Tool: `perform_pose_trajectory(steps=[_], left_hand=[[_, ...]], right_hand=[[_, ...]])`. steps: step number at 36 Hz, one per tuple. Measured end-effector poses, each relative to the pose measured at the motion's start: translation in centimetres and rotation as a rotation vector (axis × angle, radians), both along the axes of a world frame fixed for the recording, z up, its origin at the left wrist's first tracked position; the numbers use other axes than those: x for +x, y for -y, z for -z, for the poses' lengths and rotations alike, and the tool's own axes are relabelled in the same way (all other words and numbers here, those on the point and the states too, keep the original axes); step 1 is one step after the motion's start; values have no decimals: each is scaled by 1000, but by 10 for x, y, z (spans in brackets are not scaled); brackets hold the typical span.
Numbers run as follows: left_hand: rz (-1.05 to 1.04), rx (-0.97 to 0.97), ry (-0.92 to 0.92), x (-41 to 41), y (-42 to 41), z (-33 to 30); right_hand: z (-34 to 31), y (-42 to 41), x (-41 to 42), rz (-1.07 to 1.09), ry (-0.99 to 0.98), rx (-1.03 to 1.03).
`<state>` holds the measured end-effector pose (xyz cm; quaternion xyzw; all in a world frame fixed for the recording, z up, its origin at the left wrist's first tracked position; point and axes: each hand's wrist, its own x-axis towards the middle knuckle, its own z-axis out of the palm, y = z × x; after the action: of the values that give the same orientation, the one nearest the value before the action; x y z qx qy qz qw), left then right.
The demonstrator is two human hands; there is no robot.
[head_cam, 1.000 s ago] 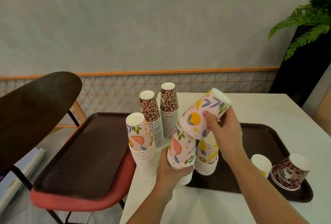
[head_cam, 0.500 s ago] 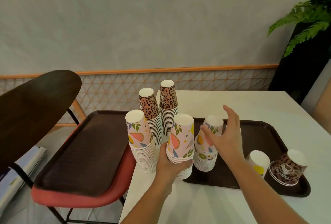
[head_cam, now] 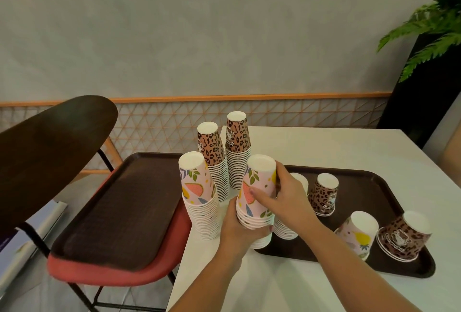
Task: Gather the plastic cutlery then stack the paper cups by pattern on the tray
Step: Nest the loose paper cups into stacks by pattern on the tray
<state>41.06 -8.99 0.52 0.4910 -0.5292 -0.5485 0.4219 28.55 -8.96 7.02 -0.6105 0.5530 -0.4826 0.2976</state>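
A single wide-angle view comes from the person's head, looking forward and down over both forearms at the near left corner of the white table [head_cam: 311,152], close enough that the left hand [head_cam: 240,227] and right hand [head_cam: 287,194] fill the lower middle. It faces a grey wall [head_cam: 199,25], with a chair [head_cam: 57,142] at the left edge and a plant [head_cam: 434,25] at the right, which seems slightly bent by the lens.
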Motion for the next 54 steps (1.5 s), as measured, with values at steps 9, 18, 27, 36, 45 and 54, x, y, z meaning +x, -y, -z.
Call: perform_pose_trajectory(steps=[9,18,27,36,45,54], left_hand=[[-29,8,-16,-2,-2,3],[-47,33,0,0,-1,5],[-52,61,9,-2,-3,1],[-57,40,1,-2,0,3],[-51,4,10,-3,2,-3],[11,-65,52,-3,2,-4]], right_hand=[[-12,3,-9,110,38,-75],[-40,8,-34,351,159,-269],[-16,8,-53,453,20,-231],[24,6,-56,384,-81,1],[3,-6,-22,210,-110,-195],[16,-1,-2,35,-47,14]])
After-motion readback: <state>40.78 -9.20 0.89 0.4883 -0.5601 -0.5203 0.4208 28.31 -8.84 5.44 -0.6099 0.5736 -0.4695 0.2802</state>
